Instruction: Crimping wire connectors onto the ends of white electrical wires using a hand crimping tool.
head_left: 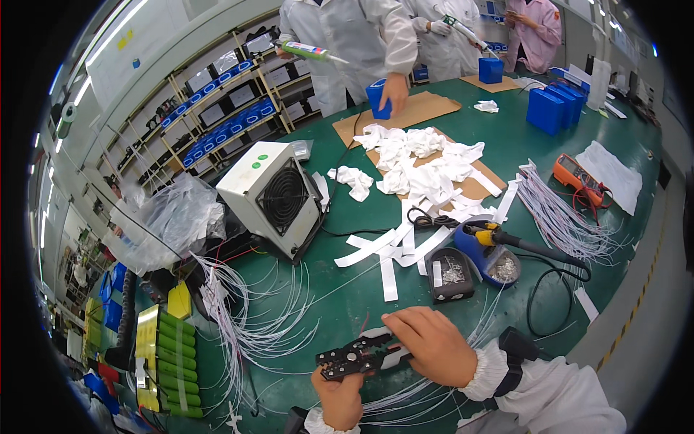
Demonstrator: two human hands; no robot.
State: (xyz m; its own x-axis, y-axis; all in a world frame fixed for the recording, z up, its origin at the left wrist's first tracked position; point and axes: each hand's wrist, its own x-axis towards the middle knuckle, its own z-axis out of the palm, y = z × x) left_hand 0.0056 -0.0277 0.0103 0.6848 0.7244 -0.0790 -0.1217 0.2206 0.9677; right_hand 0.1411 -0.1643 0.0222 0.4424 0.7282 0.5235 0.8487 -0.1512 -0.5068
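Observation:
My right hand (437,347) is wrapped round the handles of black-and-grey wire stripper pliers (354,356). The pliers lie level above the green table, with their jaws toward the left. Just under the jaws, my left hand (338,398) is closed with its fingertips against the tool head. A thin white wire runs up to it from the left, but what its fingers pinch is hidden. Bundled white wires (264,318) spread over the table at the left. More white wires (405,401) pass beneath my forearms.
Ahead stand a black tray of small metal pieces (451,273), a soldering iron (531,242) in its blue stand and a fan box (271,189). White cloths (419,163) lie beyond. A green battery pack (170,362) is at left, an orange multimeter (578,177) at right. Co-workers stand across the table.

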